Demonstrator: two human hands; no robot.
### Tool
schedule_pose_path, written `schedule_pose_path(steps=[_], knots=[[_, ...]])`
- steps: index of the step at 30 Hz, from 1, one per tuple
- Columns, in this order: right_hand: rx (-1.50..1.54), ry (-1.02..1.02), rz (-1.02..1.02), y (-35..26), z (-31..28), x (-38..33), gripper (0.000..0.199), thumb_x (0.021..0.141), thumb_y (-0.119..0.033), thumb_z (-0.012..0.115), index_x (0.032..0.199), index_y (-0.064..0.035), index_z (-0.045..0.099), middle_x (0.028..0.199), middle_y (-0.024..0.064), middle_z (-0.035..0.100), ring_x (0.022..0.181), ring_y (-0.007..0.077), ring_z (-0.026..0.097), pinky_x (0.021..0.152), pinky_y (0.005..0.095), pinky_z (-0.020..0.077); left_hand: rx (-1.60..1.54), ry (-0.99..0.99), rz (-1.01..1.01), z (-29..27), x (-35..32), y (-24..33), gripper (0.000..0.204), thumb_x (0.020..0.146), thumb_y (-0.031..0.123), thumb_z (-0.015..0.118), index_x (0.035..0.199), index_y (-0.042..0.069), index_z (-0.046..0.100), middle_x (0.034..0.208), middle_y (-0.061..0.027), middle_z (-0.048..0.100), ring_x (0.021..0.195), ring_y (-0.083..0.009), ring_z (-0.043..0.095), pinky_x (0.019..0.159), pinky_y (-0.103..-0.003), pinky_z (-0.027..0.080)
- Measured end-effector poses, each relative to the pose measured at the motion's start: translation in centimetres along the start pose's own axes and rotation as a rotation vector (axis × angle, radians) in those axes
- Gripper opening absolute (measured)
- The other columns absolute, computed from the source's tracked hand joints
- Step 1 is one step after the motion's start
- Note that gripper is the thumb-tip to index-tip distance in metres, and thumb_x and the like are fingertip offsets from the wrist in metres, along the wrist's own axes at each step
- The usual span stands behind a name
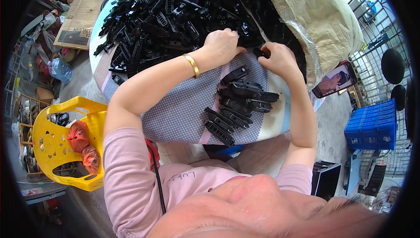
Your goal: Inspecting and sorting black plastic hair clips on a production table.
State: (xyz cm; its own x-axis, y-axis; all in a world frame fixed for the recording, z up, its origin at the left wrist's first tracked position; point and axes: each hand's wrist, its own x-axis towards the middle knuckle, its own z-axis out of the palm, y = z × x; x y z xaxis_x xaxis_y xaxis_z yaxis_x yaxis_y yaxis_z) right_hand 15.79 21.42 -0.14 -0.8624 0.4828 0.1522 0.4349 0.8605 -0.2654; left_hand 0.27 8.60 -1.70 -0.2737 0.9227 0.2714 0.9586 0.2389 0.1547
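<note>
— Far left of the frame?
— Yellow plastic chair (50,148) at lower left, two orange-red bags (83,146) on its seat. Above it, clutter on the floor, with a clear water bottle (60,69) and a flattened cardboard sheet (81,17) at upper left.

— Moving toward the middle?
— Round table under a dotted grey-blue cloth (175,111). Across its upper half, a big heap of black plastic parts (175,10), reaching from upper left to upper centre.

— Left hand?
— Left hand (221,45) just above centre, gold bangle (191,65) at the wrist. Knuckles up, fingers curled down at the near edge of the heap, resting on the black parts. Cannot tell whether anything sits clamped inside the curl.

— Below that?
— Small stack of sorted black pieces (238,104) on the cloth, centre of the frame, laid roughly side by side, well apart from the heap's main body.

— Right hand?
— Right hand (280,58) just right of centre, close beside the left. Fingertips pinched on a small black part (261,53), held at the heap's edge just above the cloth.

— Further right?
— Crumpled tan plastic sack (315,15) at upper right, draped beside the heap. Below it a phone (334,79) with a lit screen at the table's right edge. Blue crate (372,126) on the floor at far right, metal railing above.
</note>
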Motion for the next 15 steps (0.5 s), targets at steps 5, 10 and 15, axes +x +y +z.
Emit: schedule_pose_path(steps=[5, 10, 15], knots=[[0.381, 0.154, -0.216, -0.6, 0.3, 0.2, 0.029, 0.082, -0.014, 0.064, 0.106, 0.0024, 0.063, 0.085, 0.0124, 0.067, 0.073, 0.0178, 0.064, 0.068, 0.0282, 0.0507, -0.073, 0.135, -0.052, 1.5, -0.3, -1.0, 0.024, 0.079, 0.021, 0.064, 0.087, -0.001, 0.058, 0.086, -0.0176, 0.061, 0.080, -0.0332, 0.063, 0.069, -0.040, 0.052], [0.920, 0.202, -0.060, 0.2, 0.9, 0.6, 0.030, 0.093, -0.016, 0.055, 0.113, 0.0055, 0.058, 0.085, 0.0069, 0.063, 0.065, 0.0098, 0.057, 0.060, 0.0229, 0.0475, -0.010, 0.223, 0.083, 0.0, -3.1, -0.9, 0.016, 0.074, 0.003, 0.057, 0.090, 0.001, 0.057, 0.086, -0.0139, 0.056, 0.081, -0.0269, 0.060, 0.068, -0.033, 0.053], [1.609, 0.402, -0.320, -2.7, -4.2, -3.6, 0.035, 0.095, -0.028, 0.044, 0.102, 0.0036, 0.057, 0.073, 0.0014, 0.046, 0.057, 0.0088, 0.043, 0.049, 0.0205, 0.0307, 0.015, 0.057, 0.208, -1.8, -6.6, -1.2, 0.019, 0.078, 0.013, 0.062, 0.091, 0.000, 0.059, 0.089, -0.0120, 0.057, 0.089, -0.0260, 0.054, 0.076, -0.033, 0.050]])
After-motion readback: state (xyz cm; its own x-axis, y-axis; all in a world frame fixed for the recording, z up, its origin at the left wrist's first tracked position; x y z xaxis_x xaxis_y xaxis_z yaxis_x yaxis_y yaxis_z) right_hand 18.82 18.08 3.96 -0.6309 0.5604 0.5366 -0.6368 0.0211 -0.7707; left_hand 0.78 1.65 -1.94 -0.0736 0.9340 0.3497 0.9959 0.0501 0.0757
